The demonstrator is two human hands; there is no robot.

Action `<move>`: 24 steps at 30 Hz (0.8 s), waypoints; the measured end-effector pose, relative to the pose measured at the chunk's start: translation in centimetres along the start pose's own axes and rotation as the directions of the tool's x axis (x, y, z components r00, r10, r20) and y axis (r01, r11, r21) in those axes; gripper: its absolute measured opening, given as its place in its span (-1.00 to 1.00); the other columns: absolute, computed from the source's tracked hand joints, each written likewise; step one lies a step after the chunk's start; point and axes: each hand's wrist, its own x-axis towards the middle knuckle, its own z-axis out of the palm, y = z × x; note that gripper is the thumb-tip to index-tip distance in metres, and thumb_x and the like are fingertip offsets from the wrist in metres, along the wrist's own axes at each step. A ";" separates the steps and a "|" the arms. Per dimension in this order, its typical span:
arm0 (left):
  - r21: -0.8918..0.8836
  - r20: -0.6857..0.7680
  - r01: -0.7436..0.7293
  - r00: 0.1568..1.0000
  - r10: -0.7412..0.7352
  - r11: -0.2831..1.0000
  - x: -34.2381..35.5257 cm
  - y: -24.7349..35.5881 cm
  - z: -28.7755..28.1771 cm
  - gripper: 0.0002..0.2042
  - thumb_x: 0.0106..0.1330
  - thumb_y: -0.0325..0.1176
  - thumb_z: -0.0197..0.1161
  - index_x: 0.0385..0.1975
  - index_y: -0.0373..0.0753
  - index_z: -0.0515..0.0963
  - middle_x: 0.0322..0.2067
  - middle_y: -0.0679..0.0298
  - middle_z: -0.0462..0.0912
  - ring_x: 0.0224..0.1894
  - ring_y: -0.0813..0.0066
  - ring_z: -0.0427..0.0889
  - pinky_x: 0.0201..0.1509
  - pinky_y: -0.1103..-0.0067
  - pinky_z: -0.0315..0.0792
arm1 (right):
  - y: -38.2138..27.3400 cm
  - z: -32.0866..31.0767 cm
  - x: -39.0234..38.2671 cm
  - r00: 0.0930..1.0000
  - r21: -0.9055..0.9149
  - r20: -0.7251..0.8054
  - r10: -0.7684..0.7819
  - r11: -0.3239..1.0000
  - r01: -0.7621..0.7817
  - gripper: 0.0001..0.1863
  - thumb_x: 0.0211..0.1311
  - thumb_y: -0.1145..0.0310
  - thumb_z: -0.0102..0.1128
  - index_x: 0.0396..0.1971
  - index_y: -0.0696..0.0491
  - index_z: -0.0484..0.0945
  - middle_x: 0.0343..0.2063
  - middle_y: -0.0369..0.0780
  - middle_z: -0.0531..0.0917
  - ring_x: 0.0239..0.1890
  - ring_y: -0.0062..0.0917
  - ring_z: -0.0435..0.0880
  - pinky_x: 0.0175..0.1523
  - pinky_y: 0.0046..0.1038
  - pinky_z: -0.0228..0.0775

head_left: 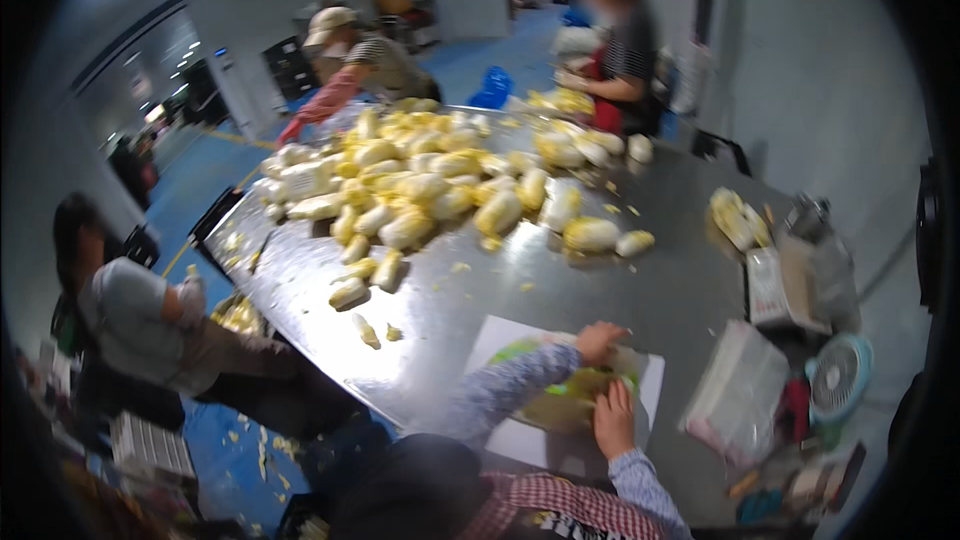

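Note:
A yellow-green cabbage [570,392] lies on a white cutting board [520,438] at the near edge of a steel table [640,300]. My left hand [600,341] grips the cabbage's far end, its blue patterned sleeve stretched across the board. My right hand [613,418] lies over the cabbage's near side with fingers curled on the leaves. Blur hides whether either hand also holds a tool.
A large pile of pale cabbages [430,180] covers the far half of the table, with leaf scraps scattered around it. Three other people work nearby: one sitting at the left [130,310], two at the far end [350,60] [620,50]. A plastic bag [735,395], small fan [838,375] and boxes [770,285] stand at the right.

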 end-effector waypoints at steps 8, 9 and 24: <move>0.244 0.345 -0.185 0.934 0.093 0.952 -1.3 2.5 1.1 -0.84 -0.17 -0.22 0.31 -0.62 -0.15 0.63 -0.36 0.13 0.61 -0.15 0.07 0.57 -0.08 0.29 0.42 | 0.6 0.9 -0.5 0.995 -0.005 0.093 0.033 0.999 -0.033 -0.70 0.02 0.49 0.03 -0.20 0.26 0.49 0.09 0.05 0.37 0.21 -0.03 0.21 0.27 -0.06 0.04; 0.253 0.326 -0.385 0.898 0.297 0.888 -2.7 2.8 1.1 -0.82 -0.15 -0.25 0.30 -0.60 -0.20 0.62 -0.35 0.10 0.59 -0.16 0.05 0.56 -0.07 0.27 0.41 | 1.0 1.5 -0.9 0.992 -0.010 0.118 0.043 0.999 -0.042 -0.69 0.01 0.50 0.03 -0.20 0.27 0.50 0.07 0.06 0.38 0.20 -0.01 0.22 0.27 -0.06 0.03; 0.055 0.176 -0.092 0.981 0.081 0.994 -11.3 7.0 -0.5 -0.22 -0.15 -0.03 0.43 0.10 -0.23 0.26 0.22 -0.13 0.12 0.15 -0.15 0.26 0.08 0.08 0.23 | 0.7 1.9 -1.2 0.965 0.274 -0.223 0.138 0.959 -0.074 -0.74 -0.01 0.43 0.22 -0.27 0.12 0.47 -0.12 -0.07 0.44 -0.05 -0.11 0.39 0.07 -0.18 0.27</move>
